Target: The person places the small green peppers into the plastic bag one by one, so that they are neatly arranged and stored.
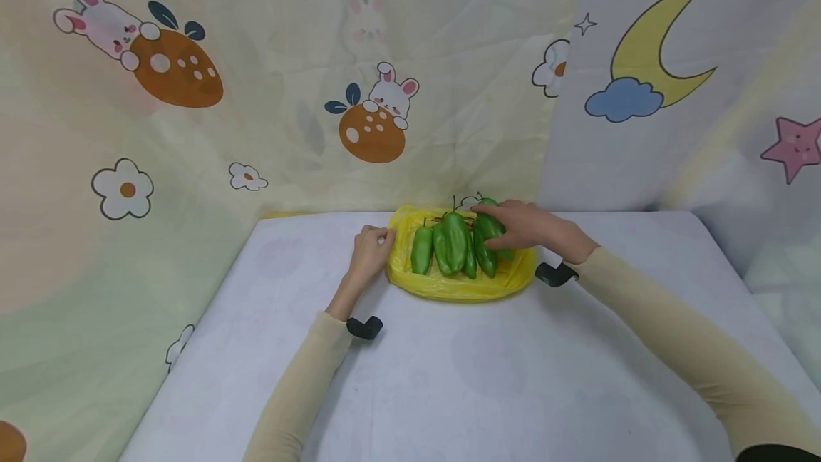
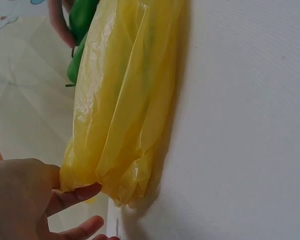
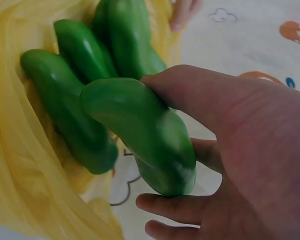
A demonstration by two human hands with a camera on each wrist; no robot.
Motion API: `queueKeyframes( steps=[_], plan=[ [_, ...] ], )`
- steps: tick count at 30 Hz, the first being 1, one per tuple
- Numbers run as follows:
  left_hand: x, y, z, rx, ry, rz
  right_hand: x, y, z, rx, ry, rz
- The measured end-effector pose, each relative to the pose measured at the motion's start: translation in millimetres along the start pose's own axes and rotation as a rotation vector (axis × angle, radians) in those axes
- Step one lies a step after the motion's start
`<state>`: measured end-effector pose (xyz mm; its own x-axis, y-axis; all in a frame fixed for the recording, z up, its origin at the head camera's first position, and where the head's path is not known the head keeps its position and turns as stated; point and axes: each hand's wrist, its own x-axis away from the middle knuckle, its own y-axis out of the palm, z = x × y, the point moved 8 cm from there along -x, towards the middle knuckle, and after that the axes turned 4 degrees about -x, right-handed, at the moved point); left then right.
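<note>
A yellow plastic bag [image 1: 449, 292] lies spread on the white table, with several green peppers [image 1: 455, 242] side by side in its opening. At the bag's left end, my left hand [image 1: 370, 255] pinches the edge of the plastic between thumb and finger; the left wrist view shows the gathered bag [image 2: 122, 115] beside that hand [image 2: 22, 200]. Over the right side of the bag, my right hand [image 1: 522, 224] holds one green pepper [image 3: 145, 130] between thumb and fingers. In the right wrist view it sits above the other peppers [image 3: 72, 112], partly covering one.
The white tablecloth [image 1: 410, 376] stretches out in front of the bag. Close behind the bag hangs a printed cloth backdrop [image 1: 282, 120] with rabbits, flowers and a moon. A black wrist strap mount [image 1: 556, 274] sits at my right wrist.
</note>
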<state>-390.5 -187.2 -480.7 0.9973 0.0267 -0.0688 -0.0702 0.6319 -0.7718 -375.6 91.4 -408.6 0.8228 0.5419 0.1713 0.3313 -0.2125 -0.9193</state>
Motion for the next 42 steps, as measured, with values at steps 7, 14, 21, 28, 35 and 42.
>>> queueKeyframes(
  steps=[7,14,21,28,35,42],
  plan=[
    [-2.0,1.5,2.2,0.007,0.017,0.001,-10.2,15,-1,-0.007,-0.009,-0.033],
    [-3.3,4.1,3.0,0.000,0.010,-0.008,-14.9,24,2,-0.010,0.035,-0.055],
    [-3.3,4.9,3.2,-0.002,-0.001,-0.012,-19.0,27,0,-0.028,0.040,-0.061],
    [-2.5,4.9,4.5,-0.001,0.002,-0.013,-22.7,28,2,-0.032,0.076,-0.092],
    [-1.7,4.2,3.4,-0.010,0.006,-0.013,-23.5,31,2,-0.039,0.070,-0.116],
    [-1.7,2.8,3.0,-0.031,0.008,-0.010,-23.0,29,0,-0.055,0.035,-0.107]
  ],
)
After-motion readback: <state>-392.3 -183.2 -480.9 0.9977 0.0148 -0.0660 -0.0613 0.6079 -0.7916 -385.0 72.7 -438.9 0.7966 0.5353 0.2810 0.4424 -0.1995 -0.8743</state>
